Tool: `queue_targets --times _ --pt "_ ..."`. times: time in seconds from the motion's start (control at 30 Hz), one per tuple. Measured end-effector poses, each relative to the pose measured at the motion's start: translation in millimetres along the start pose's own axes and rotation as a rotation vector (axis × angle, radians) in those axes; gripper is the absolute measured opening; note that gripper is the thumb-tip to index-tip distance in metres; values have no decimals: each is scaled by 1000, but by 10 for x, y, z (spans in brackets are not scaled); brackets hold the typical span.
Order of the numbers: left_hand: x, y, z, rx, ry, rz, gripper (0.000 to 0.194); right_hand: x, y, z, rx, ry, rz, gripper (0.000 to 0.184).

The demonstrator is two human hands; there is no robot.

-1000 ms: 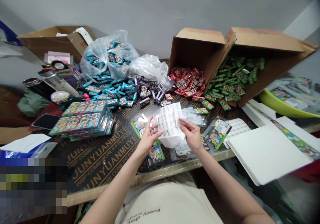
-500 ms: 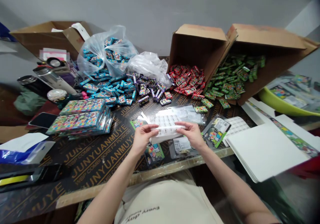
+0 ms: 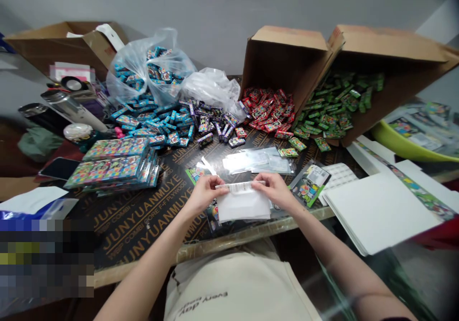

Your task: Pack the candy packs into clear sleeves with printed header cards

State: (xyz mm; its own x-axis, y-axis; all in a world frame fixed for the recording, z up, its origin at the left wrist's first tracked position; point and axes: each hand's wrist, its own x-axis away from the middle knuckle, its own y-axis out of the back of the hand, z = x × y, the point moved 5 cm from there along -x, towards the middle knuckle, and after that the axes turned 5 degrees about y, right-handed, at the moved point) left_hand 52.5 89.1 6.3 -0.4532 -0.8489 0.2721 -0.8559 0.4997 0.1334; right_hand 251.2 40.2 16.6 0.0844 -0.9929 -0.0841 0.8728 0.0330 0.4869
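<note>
Between my two hands is a white sticker sheet (image 3: 244, 206), its blank side facing me and a printed strip showing along the top edge. My left hand (image 3: 208, 193) pinches the upper left corner between thumb and fingers. The upper right corner is pinched by my right hand (image 3: 274, 190). Beyond the sheet lie flat clear plastic sleeves (image 3: 256, 160). A printed card pack (image 3: 311, 186) rests to the right of my right hand, and a green-edged pack (image 3: 196, 173) is partly behind my left hand. Another pack under the sheet is mostly hidden.
Blue small boxes (image 3: 158, 125) spill from a clear bag (image 3: 125, 72); purple ones (image 3: 211, 122) lie beside them. Cardboard boxes (image 3: 287, 36) hold red and green ones. Stacked packs (image 3: 107, 165) stand left, white card sheets (image 3: 383, 211) right, near a yellow-green bowl (image 3: 412, 146).
The sticker sheet has tipped over, so its printed face has turned away and its blank back shows. Both hands keep their pinch at the corners.
</note>
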Motion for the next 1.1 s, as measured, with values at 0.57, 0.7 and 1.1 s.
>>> queue_targets --times 0.57,0.7,1.1 --pt "-77 466 580 62 194 -228 28 94 172 -874 663 -71 285 37" --pt "-183 481 576 112 214 -247 29 245 450 -813 271 -54 384 16" --pt "-589 -1012 818 -12 252 -58 5 90 546 -1004 486 -37 275 26"
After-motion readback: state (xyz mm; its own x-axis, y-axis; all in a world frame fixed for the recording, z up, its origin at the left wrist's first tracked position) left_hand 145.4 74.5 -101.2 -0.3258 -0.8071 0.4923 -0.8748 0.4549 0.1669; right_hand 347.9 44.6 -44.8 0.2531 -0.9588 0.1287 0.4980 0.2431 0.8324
